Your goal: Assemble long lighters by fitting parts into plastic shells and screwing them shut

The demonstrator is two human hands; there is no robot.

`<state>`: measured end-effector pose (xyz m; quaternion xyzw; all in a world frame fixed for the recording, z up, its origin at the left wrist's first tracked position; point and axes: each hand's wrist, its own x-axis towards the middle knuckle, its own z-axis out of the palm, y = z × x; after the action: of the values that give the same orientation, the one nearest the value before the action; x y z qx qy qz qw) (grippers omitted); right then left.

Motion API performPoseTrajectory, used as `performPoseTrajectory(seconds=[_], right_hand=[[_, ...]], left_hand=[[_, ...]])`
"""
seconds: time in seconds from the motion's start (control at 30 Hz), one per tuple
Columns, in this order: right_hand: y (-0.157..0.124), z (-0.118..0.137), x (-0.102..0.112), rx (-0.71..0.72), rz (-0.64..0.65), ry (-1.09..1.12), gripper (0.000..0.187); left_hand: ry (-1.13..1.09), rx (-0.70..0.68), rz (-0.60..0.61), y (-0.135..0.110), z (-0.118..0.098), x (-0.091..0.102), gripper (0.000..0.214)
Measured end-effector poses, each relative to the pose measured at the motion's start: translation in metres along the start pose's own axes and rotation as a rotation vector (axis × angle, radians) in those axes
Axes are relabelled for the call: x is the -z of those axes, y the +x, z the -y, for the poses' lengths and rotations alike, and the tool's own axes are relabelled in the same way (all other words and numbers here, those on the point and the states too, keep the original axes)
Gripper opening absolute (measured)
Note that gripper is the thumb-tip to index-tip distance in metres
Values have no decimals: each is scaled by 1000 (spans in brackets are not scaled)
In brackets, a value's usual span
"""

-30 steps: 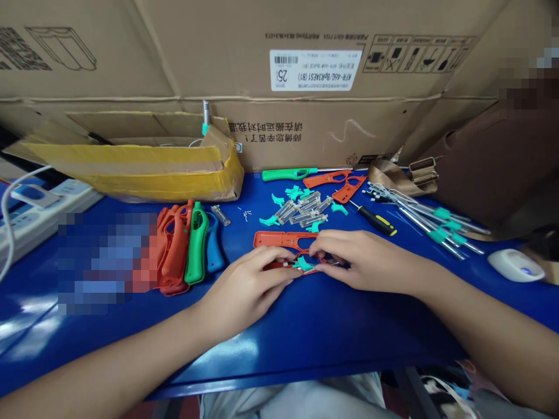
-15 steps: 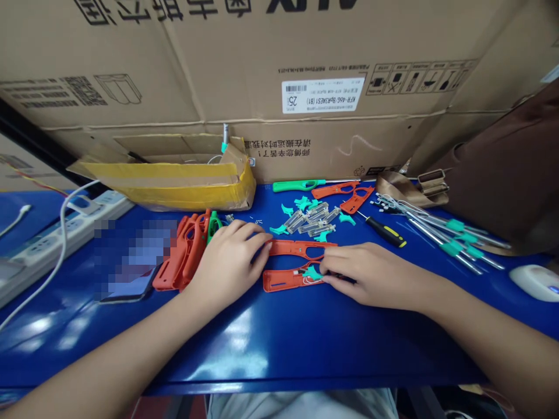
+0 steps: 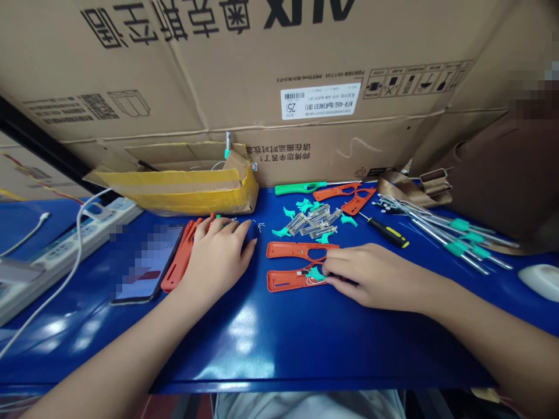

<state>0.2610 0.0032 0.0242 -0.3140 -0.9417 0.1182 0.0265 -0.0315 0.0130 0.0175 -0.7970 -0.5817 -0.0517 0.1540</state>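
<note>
Two orange plastic handle shells lie on the blue table: one (image 3: 301,250) farther back, one (image 3: 286,280) nearer me with a teal trigger piece (image 3: 313,273) set in it. My right hand (image 3: 367,272) rests on the near shell's right end, fingers pinched at the teal piece. My left hand (image 3: 217,254) lies flat, fingers spread, over a stack of orange and green shells (image 3: 183,259) to the left, covering most of it.
A phone (image 3: 144,263) lies left of the stack, with a power strip (image 3: 65,247) and cable beyond. A taped cardboard tray (image 3: 183,186), loose teal triggers and metal parts (image 3: 312,220), a screwdriver (image 3: 386,231), metal rods (image 3: 454,235) and big boxes stand behind.
My left hand left the orange shells and moved left onto the stack of shells. My right hand stayed on the near shell. The view tilted up.
</note>
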Motion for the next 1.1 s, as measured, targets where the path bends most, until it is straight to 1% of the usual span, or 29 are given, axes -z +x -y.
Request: performPoseTrajectory(seconds=[0.13,0.2,0.37,0.47,0.53,0.6,0.67,0.8,1.0,1.1], right_hand=[[-1,1,0,1,7,-10,18],[-1,1,0,0,9,-13,18],[0,0,1,-8,11,20,16],[0,0,3,-13,15,28,15],[0,0,4,-10,20,26,13],[-1,0,5,-5,25,29,12],[-1,0,5,-4,25,43,12],[-2,0,5,1,15,74,10],[-2,0,6,9,14,93,10],[-2,1,6,-4,20,106,10]], left_hand=[[21,-12,12,-1,0,-1,42],[12,-13,17,-1,0,2,41],[-76,-73,52,-1,-1,13,34],[-101,-72,31,-2,-2,15,33],[-60,-52,6,-3,-2,13,35],[3,-22,2,-4,-2,10,42],[46,-10,22,-5,-1,8,48],[62,-38,70,-4,0,6,48],[-86,-70,111,-2,-2,7,46],[-136,-85,80,-6,-5,6,54]])
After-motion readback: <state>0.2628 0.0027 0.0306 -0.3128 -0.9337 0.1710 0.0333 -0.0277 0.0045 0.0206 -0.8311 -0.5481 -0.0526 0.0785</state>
